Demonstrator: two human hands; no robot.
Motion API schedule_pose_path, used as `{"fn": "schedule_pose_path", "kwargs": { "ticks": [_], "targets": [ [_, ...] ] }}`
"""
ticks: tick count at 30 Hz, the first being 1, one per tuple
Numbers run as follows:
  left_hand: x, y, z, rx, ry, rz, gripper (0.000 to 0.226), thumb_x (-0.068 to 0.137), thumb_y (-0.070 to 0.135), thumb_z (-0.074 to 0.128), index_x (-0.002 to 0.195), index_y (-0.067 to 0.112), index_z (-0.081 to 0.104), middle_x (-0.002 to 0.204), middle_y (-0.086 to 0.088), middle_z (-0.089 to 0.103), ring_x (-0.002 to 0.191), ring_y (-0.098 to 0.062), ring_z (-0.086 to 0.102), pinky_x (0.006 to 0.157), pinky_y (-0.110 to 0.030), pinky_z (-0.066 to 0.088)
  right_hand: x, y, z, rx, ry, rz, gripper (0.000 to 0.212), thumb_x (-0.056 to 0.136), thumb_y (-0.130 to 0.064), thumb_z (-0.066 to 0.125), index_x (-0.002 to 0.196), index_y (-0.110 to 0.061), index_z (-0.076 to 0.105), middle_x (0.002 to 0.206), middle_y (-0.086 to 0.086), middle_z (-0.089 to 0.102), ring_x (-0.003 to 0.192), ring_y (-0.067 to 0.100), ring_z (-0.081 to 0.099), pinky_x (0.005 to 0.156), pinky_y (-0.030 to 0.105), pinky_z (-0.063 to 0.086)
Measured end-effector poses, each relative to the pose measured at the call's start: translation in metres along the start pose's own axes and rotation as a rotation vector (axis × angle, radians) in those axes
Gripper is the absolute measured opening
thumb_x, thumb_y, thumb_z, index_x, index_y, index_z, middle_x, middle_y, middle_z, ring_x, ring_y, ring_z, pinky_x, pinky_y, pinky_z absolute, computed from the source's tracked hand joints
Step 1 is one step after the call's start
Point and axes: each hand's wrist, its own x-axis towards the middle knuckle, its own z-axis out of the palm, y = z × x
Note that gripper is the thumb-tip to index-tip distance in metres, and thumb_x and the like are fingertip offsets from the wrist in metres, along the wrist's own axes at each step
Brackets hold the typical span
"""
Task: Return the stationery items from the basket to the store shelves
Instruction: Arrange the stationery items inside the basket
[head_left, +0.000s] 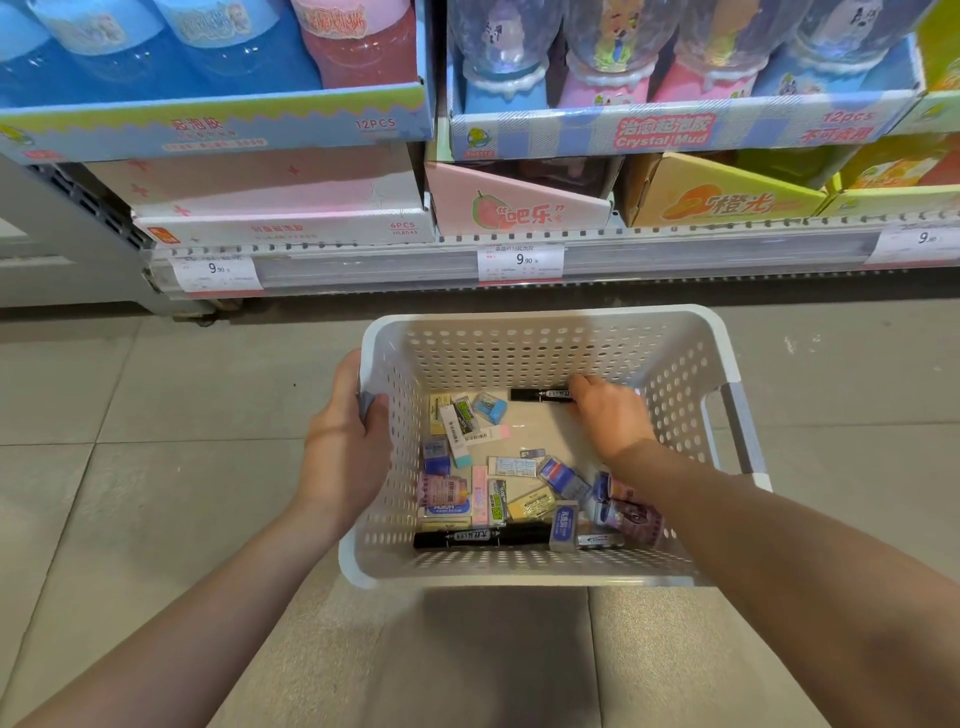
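A white perforated basket (524, 571) is held above the floor in front of a shelf. My left hand (348, 441) grips its left rim at the grey handle. My right hand (610, 415) reaches down inside, fingers on the right end of a black marker (537, 394) lying at the far side of the basket floor. Whether the fingers have closed around it I cannot tell. A second black marker (480, 537) lies along the near wall. Several erasers and small packets (467, 467) are scattered over the bottom, with a blue sharpener (490, 407) near the back.
The low store shelf (519, 270) runs across the top with 9.90 price tags. On it stand display boxes of slime jars, a pink box (519, 208) and an orange-yellow box (727, 200). Grey floor tiles (156, 415) lie below and around the basket.
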Motion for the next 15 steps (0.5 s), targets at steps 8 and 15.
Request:
{"fn": "schedule_pose_path", "kwargs": {
  "ticks": [8,15],
  "targets": [
    [0.0,0.0,0.0,-0.021,-0.01,0.022,0.039,0.098,0.01,0.04,0.133,0.029,0.039,0.087,0.011,0.06,0.072,-0.01,0.058,0.062,-0.037,0.054,-0.011,-0.018,-0.015,0.228,0.067,-0.054,0.022,0.095,-0.031,0.046,0.104,-0.014,0.057,0.09,0.003,0.067,0.082,0.023,0.064,0.069,0.031,0.051],
    [-0.001,0.002,-0.001,-0.009,-0.026,0.01,0.036,0.099,0.012,0.038,0.132,0.028,0.038,0.082,0.01,0.06,0.067,-0.005,0.059,0.052,-0.019,0.049,-0.027,-0.055,-0.015,0.249,-0.572,-0.466,0.027,0.079,-0.025,0.071,0.102,-0.011,0.069,0.1,0.003,0.07,0.093,0.018,0.062,0.064,0.022,0.041]
  ]
}}
